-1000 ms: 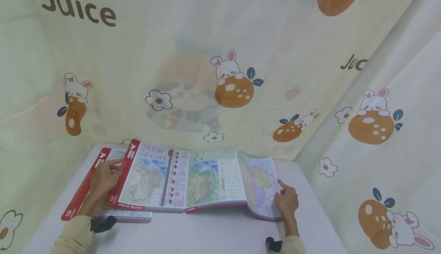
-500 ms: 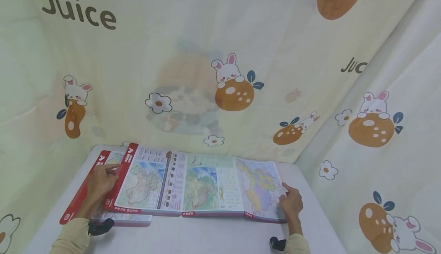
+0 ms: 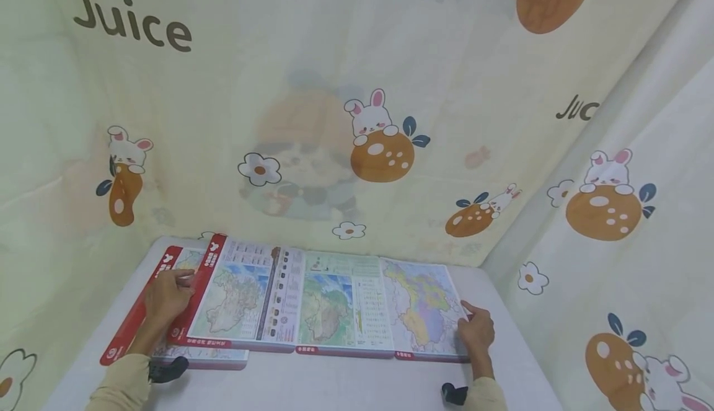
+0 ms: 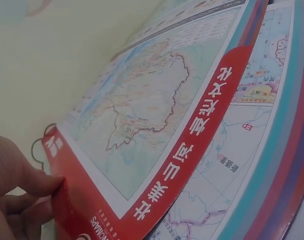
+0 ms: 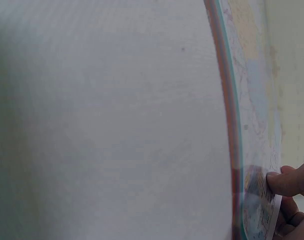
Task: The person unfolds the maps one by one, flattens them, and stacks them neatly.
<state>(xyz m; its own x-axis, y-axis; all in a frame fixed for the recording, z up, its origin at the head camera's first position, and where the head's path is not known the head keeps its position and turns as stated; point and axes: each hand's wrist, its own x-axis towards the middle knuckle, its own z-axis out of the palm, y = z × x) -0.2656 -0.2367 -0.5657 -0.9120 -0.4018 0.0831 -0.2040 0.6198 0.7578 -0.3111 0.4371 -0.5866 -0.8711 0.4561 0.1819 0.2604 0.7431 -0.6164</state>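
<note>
A folding map (image 3: 329,302) lies spread out sideways in the head view, its panels printed with maps and tables and its left border red. At that red border my left hand (image 3: 167,299) pinches the edge; in the left wrist view the thumb (image 4: 34,175) lies against it. My right hand (image 3: 478,331) pinches the far right edge, with the thumb (image 5: 287,182) on the printed side and the other fingers behind. Under the left part sits a second red-bordered map (image 3: 118,331), partly covered by the folding map and my left hand.
The white table (image 3: 312,383) reaches in front of the maps. Behind it hangs a pale curtain (image 3: 312,45) printed with rabbits and oranges, and another curtain side (image 3: 669,119) closes off the right. Dark wrist straps (image 3: 169,369) sit at both cuffs.
My right hand has moved right and slightly toward me, drawing the curled right panel out flat in line with the others. My left hand has stayed at the red border.
</note>
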